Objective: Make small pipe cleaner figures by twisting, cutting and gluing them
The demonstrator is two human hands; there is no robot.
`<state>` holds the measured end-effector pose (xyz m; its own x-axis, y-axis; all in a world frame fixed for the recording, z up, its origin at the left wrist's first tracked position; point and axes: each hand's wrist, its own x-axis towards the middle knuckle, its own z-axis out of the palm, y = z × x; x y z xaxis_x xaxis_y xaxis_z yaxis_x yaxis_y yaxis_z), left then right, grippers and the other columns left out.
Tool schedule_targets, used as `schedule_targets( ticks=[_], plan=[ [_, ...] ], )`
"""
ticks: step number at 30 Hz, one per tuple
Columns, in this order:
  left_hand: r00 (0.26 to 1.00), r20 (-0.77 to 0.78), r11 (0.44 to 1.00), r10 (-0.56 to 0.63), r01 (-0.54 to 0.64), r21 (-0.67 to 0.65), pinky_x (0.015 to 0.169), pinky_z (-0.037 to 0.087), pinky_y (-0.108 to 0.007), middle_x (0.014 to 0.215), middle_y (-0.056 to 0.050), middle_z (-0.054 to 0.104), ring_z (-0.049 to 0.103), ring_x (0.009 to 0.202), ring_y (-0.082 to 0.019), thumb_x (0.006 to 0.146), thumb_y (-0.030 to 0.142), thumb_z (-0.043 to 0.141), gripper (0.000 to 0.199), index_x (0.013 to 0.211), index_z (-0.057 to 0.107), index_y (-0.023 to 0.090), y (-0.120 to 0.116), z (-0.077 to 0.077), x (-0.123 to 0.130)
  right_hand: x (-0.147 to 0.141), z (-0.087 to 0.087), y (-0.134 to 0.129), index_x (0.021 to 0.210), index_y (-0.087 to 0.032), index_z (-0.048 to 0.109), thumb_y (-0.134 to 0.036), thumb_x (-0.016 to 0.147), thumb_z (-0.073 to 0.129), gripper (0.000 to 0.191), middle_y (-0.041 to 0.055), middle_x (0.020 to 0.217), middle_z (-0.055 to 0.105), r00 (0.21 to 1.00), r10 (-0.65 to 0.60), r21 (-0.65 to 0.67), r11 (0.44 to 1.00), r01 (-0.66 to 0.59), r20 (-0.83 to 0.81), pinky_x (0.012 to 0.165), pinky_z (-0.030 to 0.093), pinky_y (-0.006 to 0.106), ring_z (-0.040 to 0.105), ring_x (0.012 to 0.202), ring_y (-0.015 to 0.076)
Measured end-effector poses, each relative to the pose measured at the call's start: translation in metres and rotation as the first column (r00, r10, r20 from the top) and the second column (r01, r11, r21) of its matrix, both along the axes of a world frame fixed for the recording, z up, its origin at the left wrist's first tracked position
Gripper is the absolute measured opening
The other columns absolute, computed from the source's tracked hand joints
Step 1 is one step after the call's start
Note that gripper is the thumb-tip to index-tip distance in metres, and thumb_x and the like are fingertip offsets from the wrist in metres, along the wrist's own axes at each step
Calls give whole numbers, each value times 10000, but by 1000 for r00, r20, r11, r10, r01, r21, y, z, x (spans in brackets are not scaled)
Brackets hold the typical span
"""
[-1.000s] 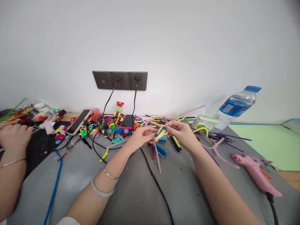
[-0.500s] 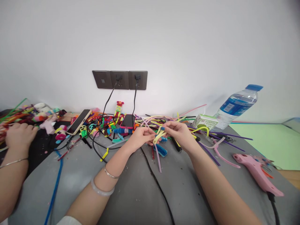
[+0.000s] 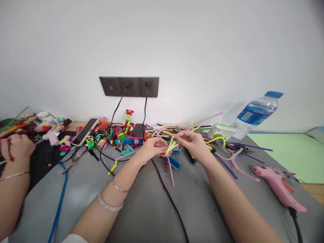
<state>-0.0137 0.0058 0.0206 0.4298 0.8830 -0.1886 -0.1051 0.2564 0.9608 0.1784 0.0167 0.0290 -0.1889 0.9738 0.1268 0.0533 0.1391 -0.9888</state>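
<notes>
Pale yellow pipe cleaners (image 3: 171,145), bent into a narrow bundle, stretch between my two hands over the grey table. My left hand (image 3: 154,148) pinches the lower left end between thumb and fingers. The upper right part is gripped by the closed fingertips of my right hand (image 3: 192,143). A lilac pipe cleaner (image 3: 171,171) hangs or lies just below the bundle; whether it is joined to it I cannot tell. Close beneath my fingers lies a bundle of blue pipe cleaners (image 3: 174,162).
Heaped pipe cleaners and small figures line the wall, with a phone (image 3: 85,131) among them. At right are a juice box (image 3: 220,131), a tilted water bottle (image 3: 257,114) and a pink glue gun (image 3: 278,187). A black cable (image 3: 169,195) crosses the table. Another person's hand (image 3: 19,148) is at left.
The yellow loops between my fingers look pulled narrower and straighter. My hands have barely shifted. At left, the other person's hand has turned and moved slightly left, now showing a dark red strand.
</notes>
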Motion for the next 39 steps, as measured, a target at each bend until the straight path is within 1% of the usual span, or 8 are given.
schedule_targets(
  ticks=[4, 10, 17, 20, 25, 32, 36, 39],
  plan=[
    [997, 43, 995, 64, -67, 68, 606, 475, -230, 656, -6, 663, 646, 614, -125, 625, 328, 844, 373, 803, 572, 144, 3, -4, 0, 7, 1, 2, 801, -173, 635, -523, 671, 790, 404, -1, 692, 626, 1000, 6, 31, 999, -7, 4, 447, 420, 223, 504, 491, 86],
    [993, 93, 984, 70, -84, 158, 595, 461, -229, 692, -17, 666, 631, 611, -117, 683, 295, 793, 266, 823, 637, 132, 6, -10, -1, 11, 6, 1, 780, -189, 574, -477, 693, 794, 372, -26, 671, 569, 999, 33, 19, 999, -33, -7, 491, 429, 221, 507, 538, 89],
    [1000, 29, 999, 9, -10, 51, 750, 562, -322, 815, -85, 745, 710, 720, -178, 726, 250, 745, 228, 909, 738, 114, 1, -5, 3, 10, 6, 0, 849, -182, 615, -433, 699, 799, 345, 12, 751, 646, 995, 101, -45, 994, -101, -16, 621, 522, 272, 630, 670, 142],
    [999, 39, 998, 28, -30, 56, 780, 573, -341, 826, -100, 755, 720, 749, -193, 753, 311, 727, 254, 905, 753, 109, 1, -4, 4, 9, 2, 2, 853, -183, 612, -441, 685, 805, 363, 17, 754, 667, 996, 84, -41, 996, -85, -20, 620, 537, 281, 647, 658, 146],
    [999, 28, 988, 22, -26, 154, 797, 569, -323, 878, -125, 765, 720, 807, -204, 730, 444, 765, 412, 952, 763, 97, 1, -5, 4, 5, -2, 4, 786, -187, 584, -451, 643, 833, 390, -6, 688, 658, 996, 22, -43, 999, -26, -86, 564, 524, 245, 637, 585, 122],
    [991, 50, 965, 123, -132, 227, 829, 582, -373, 920, -123, 770, 730, 825, -237, 731, 610, 695, 533, 896, 772, 109, 4, -7, 4, 9, 5, 1, 821, -188, 611, -449, 616, 858, 413, -30, 659, 629, 981, -27, -92, 996, 9, -194, 532, 493, 214, 596, 552, 94],
    [992, 11, 941, 125, -122, 316, 771, 587, -342, 846, -100, 775, 734, 789, -236, 711, 494, 758, 401, 862, 768, 123, 5, -10, 3, 7, 4, 2, 815, -195, 601, -448, 622, 856, 408, -19, 683, 650, 985, -15, -72, 997, 3, -173, 549, 507, 232, 612, 568, 108],
    [993, -5, 944, 120, -112, 310, 738, 587, -326, 819, -88, 777, 741, 762, -233, 669, 372, 804, 314, 863, 759, 130, 5, -11, 4, 4, 0, 2, 801, -196, 600, -436, 629, 856, 391, -15, 708, 659, 986, -10, -47, 999, 2, -165, 564, 515, 234, 624, 592, 110]
  ],
)
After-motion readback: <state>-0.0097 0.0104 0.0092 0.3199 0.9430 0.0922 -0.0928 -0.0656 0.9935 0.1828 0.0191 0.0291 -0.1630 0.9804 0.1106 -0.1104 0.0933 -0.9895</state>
